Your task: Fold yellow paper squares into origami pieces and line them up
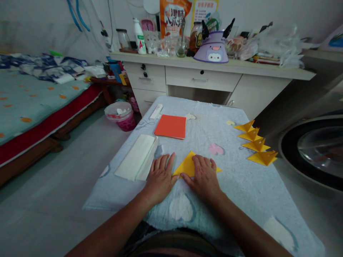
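A sheet of yellow origami paper (187,167), folded into a triangle, lies flat on the cloth-covered table (235,200) with its point away from me. My right hand (205,175) rests on top of it, fingers stretched over its right half and hiding part of it. At its left corner, the thumb of my left hand (162,176) touches the paper while the other fingers lie flat on the cloth. A stack of orange-red square paper (170,126) sits farther back. Several folded yellow paper pieces (258,145) stand in a row along the right edge.
Left of my hands lies a folded white cloth or paper (135,157), with a small white box (156,112) behind it. A white desk (203,76) stands beyond the table. On the floor at left is a pink bin (124,121); a washing machine (316,142) is at right.
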Motion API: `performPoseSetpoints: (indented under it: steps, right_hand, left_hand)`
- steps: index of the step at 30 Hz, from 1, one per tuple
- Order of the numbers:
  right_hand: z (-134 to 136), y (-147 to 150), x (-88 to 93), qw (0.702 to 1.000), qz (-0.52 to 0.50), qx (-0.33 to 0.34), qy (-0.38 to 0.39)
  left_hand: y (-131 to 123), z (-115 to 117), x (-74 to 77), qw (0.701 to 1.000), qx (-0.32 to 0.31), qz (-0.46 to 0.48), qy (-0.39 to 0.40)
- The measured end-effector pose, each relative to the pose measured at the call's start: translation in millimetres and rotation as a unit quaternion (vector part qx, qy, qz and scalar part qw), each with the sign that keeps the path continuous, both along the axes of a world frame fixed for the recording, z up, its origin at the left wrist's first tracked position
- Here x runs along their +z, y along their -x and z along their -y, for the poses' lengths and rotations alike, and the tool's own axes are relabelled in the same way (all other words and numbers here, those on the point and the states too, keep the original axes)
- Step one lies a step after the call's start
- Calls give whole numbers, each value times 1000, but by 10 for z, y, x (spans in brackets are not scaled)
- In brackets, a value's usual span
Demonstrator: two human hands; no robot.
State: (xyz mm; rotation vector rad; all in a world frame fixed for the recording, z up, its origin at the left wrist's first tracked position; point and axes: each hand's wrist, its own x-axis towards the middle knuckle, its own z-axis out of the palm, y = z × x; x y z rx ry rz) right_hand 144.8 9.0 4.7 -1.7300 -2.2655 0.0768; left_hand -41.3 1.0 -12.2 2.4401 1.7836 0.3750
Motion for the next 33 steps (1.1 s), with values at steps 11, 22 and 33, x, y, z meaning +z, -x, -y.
performPoseSetpoints:
  steps: [11,22,33]
  right_hand:
    - [4,-9,-68,1000,-3,5,-11]
    - [-2,1,-88,1000,-8,-4,-2]
    - [-24,-128,-71,1000,-8,-10,7]
  left_hand:
    - [110,194,-127,994,0,112,-14]
    - [104,295,25,967,-147,195,-70]
    - [-5,230,62,979,-204,-19,-9]
